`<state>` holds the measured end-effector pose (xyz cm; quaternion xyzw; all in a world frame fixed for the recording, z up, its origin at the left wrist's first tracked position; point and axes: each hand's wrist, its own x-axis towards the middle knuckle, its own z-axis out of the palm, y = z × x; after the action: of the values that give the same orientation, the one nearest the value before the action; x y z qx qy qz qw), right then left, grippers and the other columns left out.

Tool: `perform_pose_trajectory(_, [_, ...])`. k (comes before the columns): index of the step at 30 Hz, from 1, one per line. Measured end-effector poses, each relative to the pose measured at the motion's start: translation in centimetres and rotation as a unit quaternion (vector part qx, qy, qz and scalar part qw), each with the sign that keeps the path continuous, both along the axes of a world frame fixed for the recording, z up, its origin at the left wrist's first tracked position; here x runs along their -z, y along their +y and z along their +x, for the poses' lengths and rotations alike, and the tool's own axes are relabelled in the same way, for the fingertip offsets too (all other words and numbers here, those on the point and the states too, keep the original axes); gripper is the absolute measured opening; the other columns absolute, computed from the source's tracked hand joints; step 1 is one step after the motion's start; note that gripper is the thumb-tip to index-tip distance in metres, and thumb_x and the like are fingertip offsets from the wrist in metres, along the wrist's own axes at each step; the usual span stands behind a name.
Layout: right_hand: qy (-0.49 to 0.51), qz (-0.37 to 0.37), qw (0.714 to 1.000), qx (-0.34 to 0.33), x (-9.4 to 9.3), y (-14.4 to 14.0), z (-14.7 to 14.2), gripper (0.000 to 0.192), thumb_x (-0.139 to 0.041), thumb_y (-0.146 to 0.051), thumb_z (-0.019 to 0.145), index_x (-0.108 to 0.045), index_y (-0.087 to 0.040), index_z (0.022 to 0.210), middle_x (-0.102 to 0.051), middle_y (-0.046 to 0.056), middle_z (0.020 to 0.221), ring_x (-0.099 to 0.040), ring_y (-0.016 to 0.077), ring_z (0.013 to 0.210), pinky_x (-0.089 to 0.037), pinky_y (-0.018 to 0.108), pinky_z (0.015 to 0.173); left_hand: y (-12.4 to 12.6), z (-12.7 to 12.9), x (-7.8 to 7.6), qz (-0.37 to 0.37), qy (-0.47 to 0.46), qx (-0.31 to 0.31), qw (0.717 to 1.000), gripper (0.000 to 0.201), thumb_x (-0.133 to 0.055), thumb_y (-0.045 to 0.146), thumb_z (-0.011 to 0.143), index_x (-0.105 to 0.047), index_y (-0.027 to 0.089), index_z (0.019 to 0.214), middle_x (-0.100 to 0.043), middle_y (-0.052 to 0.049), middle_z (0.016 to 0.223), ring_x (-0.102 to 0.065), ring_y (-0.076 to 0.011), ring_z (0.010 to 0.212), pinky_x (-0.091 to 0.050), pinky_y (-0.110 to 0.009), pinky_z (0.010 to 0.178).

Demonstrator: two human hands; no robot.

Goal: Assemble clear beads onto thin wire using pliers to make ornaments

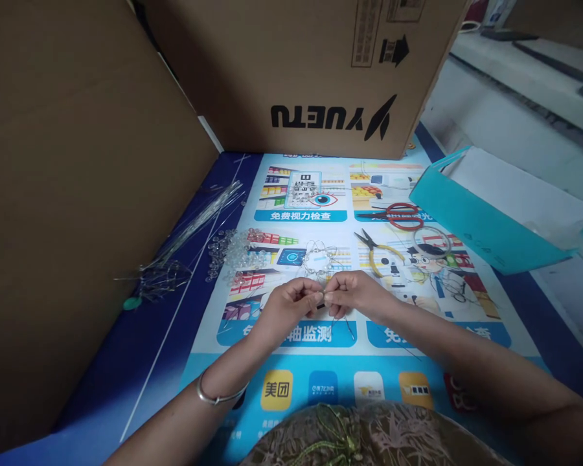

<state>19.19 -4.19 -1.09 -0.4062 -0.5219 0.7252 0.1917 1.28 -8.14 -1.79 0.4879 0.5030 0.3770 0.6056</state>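
Note:
My left hand and my right hand meet over the printed sheet, thumbs and forefingers pinched together. Between the fingertips is a piece of thin wire, mostly covered by the fingers. Fine wire ends hang below my right hand. Just beyond the fingers is a ring of clear beads on wire; whether it joins the held wire I cannot tell. To the left lies a loose pile of clear beads. Yellow-handled pliers rest to the right of the ring, open-jawed.
Red-handled scissors and a wire coil lie at the right, near a teal open box. Cut wires lie at the left. Large cardboard panels stand behind and along the left. Loose wire pieces lie right.

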Motion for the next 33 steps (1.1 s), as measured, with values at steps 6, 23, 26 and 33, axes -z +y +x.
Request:
perform_pose_trajectory(6, [-0.085, 0.082, 0.99, -0.079, -1.1, 0.3, 0.4, 0.025, -0.058, -0.04, 0.076, -0.058, -0.016, 0.082, -0.062, -0.001, 0.062, -0.061, 0.0124, 0.059, -0.049, 0.026, 0.057, -0.4, 0.0, -0.1, 0.1, 0.171, -0.016, 0.98, 0.013, -0.057, 0.029, 0.08, -0.063, 0.017, 0.079, -0.057, 0.0, 0.066, -0.051, -0.0103, 0.061, -0.039, -0.02, 0.055])
perform_pose_trajectory(23, [-0.601, 0.506, 0.612, -0.093, -0.6, 6.2, 6.9, 0.047, -0.043, -0.05, 0.083, -0.056, -0.011, 0.106, -0.055, 0.018, 0.102, -0.046, 0.0297, 0.101, -0.039, 0.037, 0.08, 0.7, -0.6, -0.2, 0.015, -0.027, -0.118, 0.992, 0.023, -0.055, 0.039, 0.081, -0.055, 0.015, 0.081, -0.065, -0.005, 0.077, -0.059, -0.0117, 0.06, -0.044, -0.021, 0.052])
perform_pose_trajectory(26, [-0.596, 0.517, 0.606, -0.1, -0.3, 5.6, 6.1, 0.033, -0.042, -0.036, 0.085, -0.057, -0.011, 0.102, -0.055, 0.017, 0.099, -0.046, 0.0283, 0.097, -0.038, 0.036, 0.08, 0.7, -0.6, -0.3, 0.014, -0.045, -0.116, 0.992, 0.024, -0.053, 0.039, 0.083, -0.052, 0.015, 0.081, -0.065, -0.005, 0.079, -0.061, -0.0126, 0.063, -0.045, -0.021, 0.052])
perform_pose_trajectory(33, [-0.599, 0.527, 0.595, -0.097, 0.6, 5.2, 5.4, 0.028, -0.036, -0.014, 0.083, -0.056, -0.009, 0.101, -0.054, 0.019, 0.096, -0.046, 0.0279, 0.092, -0.037, 0.038, 0.077, 0.6, -0.4, -0.4, 0.01, -0.064, -0.1, 0.993, 0.025, -0.051, 0.04, 0.084, -0.05, 0.015, 0.082, -0.065, -0.006, 0.083, -0.064, -0.0152, 0.069, -0.045, -0.022, 0.054])
